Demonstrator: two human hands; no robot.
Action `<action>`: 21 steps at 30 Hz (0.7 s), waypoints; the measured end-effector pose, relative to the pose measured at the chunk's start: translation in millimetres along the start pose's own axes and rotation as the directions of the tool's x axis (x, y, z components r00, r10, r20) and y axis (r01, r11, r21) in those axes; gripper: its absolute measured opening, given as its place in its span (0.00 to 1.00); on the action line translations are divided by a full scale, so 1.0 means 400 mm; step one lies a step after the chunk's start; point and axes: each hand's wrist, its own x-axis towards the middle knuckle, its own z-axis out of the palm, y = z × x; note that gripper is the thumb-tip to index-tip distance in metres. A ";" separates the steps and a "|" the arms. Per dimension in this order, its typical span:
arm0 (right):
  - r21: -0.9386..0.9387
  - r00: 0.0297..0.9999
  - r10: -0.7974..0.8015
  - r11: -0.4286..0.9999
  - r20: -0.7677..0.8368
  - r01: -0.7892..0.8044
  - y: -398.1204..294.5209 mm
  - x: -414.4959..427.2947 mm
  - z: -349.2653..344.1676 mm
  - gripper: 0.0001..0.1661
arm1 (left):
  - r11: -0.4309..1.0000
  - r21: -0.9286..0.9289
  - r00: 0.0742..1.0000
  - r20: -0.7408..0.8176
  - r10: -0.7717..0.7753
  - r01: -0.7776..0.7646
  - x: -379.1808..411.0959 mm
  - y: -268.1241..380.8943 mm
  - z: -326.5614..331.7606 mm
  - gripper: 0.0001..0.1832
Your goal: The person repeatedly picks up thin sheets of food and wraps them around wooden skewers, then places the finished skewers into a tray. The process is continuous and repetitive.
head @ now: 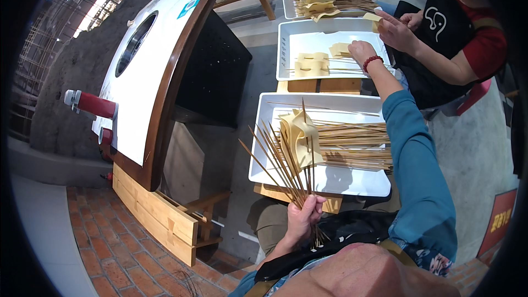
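Observation:
My left hand [304,216] grips a fanned bundle of thin wooden skewers [284,165] by the lower ends. Folded pale yellow tofu sheets [302,136] are threaded on some of these, above the near white tray [319,183]. My right hand [363,53], with a red bead bracelet at the wrist, reaches into the middle white tray [284,49]. Its fingers are at the edge of a small stack of cut tofu sheets [339,50]; its fingertips are hidden. Left of that stack lie skewered tofu sheets [312,64].
Many bare skewers [354,140] lie in the near tray. A co-worker's hands [398,33] hold a tofu sheet and skewers at the right. The far tray [287,2] holds loaded skewers. At left stand a white-topped table [165,41], a red flask [95,104] and a wooden bench [156,218].

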 end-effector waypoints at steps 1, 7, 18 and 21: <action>0.013 0.999 -0.013 1.000 -0.030 0.014 -0.002 -0.003 0.001 0.07 | 1.000 -0.005 1.000 0.003 0.002 -0.002 0.002 0.000 0.001 0.15; 0.131 0.991 0.103 0.987 -0.087 -0.091 -0.039 -0.001 -0.016 0.05 | 1.000 0.012 1.000 -0.004 0.004 -0.004 0.001 -0.004 0.000 0.15; 0.614 0.904 0.340 0.780 -0.259 -0.117 -0.081 -0.013 -0.206 0.07 | 1.000 0.010 0.999 -0.036 0.016 -0.016 -0.019 0.001 0.018 0.15; 0.889 0.899 0.409 0.455 -0.156 -0.053 -0.108 -0.060 -0.275 0.10 | 0.999 0.019 0.999 -0.031 0.043 -0.042 -0.034 -0.001 0.024 0.15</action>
